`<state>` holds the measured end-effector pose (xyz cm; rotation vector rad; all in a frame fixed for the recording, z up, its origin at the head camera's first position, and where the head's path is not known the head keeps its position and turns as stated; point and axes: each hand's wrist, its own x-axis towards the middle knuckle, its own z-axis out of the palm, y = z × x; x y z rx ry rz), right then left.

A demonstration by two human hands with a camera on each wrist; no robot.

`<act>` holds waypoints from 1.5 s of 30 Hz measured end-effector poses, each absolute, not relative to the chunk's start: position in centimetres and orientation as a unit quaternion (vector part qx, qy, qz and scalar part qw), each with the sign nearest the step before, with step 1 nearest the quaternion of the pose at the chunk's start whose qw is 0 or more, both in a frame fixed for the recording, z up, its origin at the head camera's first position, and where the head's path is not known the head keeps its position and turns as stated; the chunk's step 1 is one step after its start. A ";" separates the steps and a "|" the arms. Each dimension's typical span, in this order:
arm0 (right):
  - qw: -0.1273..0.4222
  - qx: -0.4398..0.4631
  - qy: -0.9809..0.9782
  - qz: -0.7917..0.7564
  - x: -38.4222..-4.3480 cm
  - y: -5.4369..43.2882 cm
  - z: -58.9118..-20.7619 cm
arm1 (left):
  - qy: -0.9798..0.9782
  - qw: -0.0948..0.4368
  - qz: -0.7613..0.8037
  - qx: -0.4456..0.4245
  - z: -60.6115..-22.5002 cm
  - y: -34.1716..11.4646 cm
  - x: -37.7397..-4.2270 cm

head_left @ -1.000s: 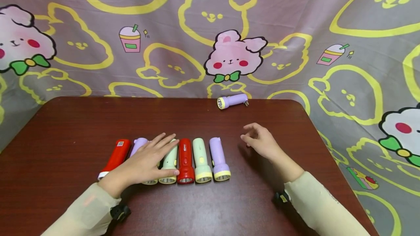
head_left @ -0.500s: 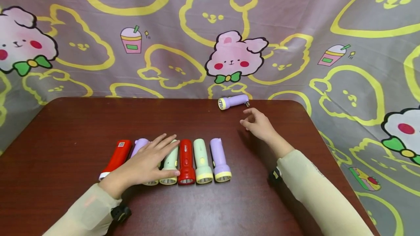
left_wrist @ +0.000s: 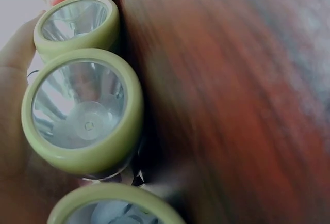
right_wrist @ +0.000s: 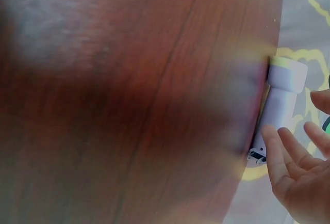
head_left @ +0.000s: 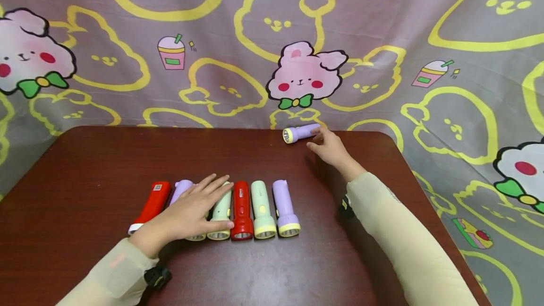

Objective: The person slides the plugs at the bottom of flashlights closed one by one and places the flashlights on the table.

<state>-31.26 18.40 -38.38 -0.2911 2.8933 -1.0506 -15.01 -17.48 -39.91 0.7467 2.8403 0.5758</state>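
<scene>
At the back edge of the table lies a purple flashlight (head_left: pixel 303 131) with a yellow rim. My right hand (head_left: pixel 333 149) is at its tail end, fingers spread and loosely bent; whether they touch it cannot be told. In the right wrist view these fingers (right_wrist: pixel 278 157) overlap the flashlight body (right_wrist: pixel 278 108). My left hand (head_left: pixel 187 211) lies with spread fingers over a row of flashlights, hiding parts of several. To its right are a pale green flashlight (head_left: pixel 221 209), a red one (head_left: pixel 242 207), another pale green one (head_left: pixel 261 202) and a purple one (head_left: pixel 283 202).
A red flashlight (head_left: pixel 153 202) with a white rim slants at the row's left end, beside a purple one (head_left: pixel 182 188). The brown table (head_left: pixel 97 164) ends at a patterned cloth (head_left: pixel 238 27) behind and on the right.
My right hand has moved away from me and slightly left, up to the purple flashlight at the back. My left hand and the row have stayed still.
</scene>
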 end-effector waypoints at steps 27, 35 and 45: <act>0.053 -0.101 0.934 -0.337 -33.9 16.5 -39.4 | 0.946 0.075 0.187 0.255 -39.8 -17.6 -14.9; 0.113 -0.113 0.932 -0.324 -34.1 16.2 -39.7 | 0.947 0.076 0.183 0.253 -39.7 -17.5 -14.9; 0.159 -0.150 0.922 -0.319 -34.2 16.0 -39.5 | 0.948 0.077 0.180 0.250 -39.6 -17.6 -14.9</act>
